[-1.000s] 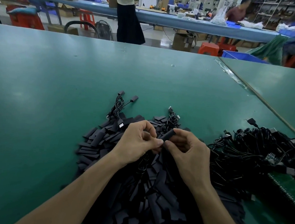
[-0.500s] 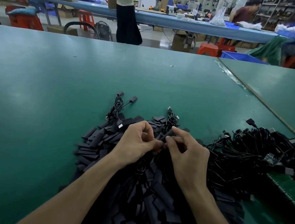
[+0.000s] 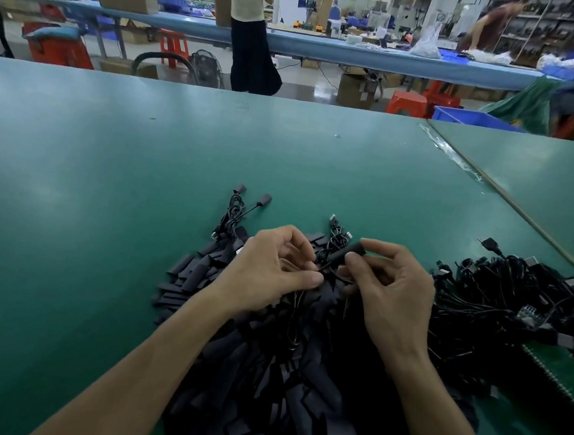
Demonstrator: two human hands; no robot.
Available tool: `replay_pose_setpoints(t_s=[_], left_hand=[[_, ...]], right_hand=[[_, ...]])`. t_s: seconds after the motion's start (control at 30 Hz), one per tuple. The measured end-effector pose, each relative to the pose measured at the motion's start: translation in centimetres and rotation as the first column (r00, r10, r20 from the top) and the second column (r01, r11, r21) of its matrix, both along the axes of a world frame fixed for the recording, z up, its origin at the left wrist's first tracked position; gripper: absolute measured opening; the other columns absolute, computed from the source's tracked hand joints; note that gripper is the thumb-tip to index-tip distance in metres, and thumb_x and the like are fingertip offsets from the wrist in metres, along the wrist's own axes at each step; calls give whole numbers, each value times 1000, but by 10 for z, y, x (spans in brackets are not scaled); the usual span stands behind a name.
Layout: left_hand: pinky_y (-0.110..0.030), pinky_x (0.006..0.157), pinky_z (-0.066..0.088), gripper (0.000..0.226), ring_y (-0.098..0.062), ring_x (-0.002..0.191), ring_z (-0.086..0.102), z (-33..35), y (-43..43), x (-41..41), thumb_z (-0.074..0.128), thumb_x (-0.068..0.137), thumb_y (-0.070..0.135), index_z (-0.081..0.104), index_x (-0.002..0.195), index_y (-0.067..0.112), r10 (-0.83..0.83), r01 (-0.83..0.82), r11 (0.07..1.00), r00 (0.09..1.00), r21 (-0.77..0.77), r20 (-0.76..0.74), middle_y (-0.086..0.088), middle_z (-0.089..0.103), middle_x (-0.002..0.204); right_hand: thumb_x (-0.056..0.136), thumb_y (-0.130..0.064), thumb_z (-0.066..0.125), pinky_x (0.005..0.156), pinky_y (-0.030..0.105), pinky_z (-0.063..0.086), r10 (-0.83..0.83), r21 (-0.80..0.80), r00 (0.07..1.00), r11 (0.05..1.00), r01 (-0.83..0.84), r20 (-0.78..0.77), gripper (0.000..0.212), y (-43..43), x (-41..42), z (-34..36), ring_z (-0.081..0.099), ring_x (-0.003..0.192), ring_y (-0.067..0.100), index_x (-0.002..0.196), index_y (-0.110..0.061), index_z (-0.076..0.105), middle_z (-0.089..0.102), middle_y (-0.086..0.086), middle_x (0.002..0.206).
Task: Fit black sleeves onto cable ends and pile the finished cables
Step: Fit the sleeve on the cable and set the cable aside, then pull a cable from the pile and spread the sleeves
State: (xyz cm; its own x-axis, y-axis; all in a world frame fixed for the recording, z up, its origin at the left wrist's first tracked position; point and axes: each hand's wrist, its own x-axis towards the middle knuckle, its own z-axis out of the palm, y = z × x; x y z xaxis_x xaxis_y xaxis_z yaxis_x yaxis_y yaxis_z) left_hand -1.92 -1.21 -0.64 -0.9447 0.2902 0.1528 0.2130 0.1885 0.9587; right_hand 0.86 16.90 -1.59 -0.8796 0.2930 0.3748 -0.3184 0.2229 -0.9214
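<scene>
Over the counter (image 3: 108, 203), left hand (image 3: 267, 270) pinches a limp-looking cable (image 3: 330, 271) near its end; right hand (image 3: 393, 294) pinches the light, soft-looking sleeve (image 3: 344, 252).

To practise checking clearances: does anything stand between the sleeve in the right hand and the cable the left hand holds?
Nothing visible does. The right hand pinches the sleeve directly beside the cable gripped by the left hand, above the loose sleeves.

counts on the counter (image 3: 108, 203)
one black sleeve (image 3: 342, 255) on one cable (image 3: 332, 271), two small cable bundles (image 3: 232, 214), one heap of loose sleeves (image 3: 191, 278), one cable tangle (image 3: 499, 295).
</scene>
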Motion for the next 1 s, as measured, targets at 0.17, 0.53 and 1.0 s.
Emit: replay_pose_setpoints(t_s=[0.17,0.53,1.0], left_hand=[[-39,75,59,29,-28,71,72,12,-11,-16,85,73,4,61,75,18,306,-302,951,951,68,-43,-9,75,75],[-12,61,40,16,-7,74,62,5,-60,-127,75,89,20,59,86,23,722,-723,632,680,-281,-126,2,68,82],[-19,74,51,13,-5,71,61,1,69,-34,76,89,22,66,97,17,-62,46,992,989,-119,-132,6,69,85]], right_hand=[[86,-16,76,75,13,52,-57,363,998,930,59,-17,25,15,-1,20,68,79,-1,109,-27,71,73,-12,86],[88,-19,69,89,33,52,-145,742,941,656,-141,307,14,45,-5,21,68,97,17,102,-21,73,73,-4,98],[88,-13,73,68,15,53,285,183,909,919,-349,304,12,73,-31,26,69,72,6,81,-23,76,77,-1,80]])
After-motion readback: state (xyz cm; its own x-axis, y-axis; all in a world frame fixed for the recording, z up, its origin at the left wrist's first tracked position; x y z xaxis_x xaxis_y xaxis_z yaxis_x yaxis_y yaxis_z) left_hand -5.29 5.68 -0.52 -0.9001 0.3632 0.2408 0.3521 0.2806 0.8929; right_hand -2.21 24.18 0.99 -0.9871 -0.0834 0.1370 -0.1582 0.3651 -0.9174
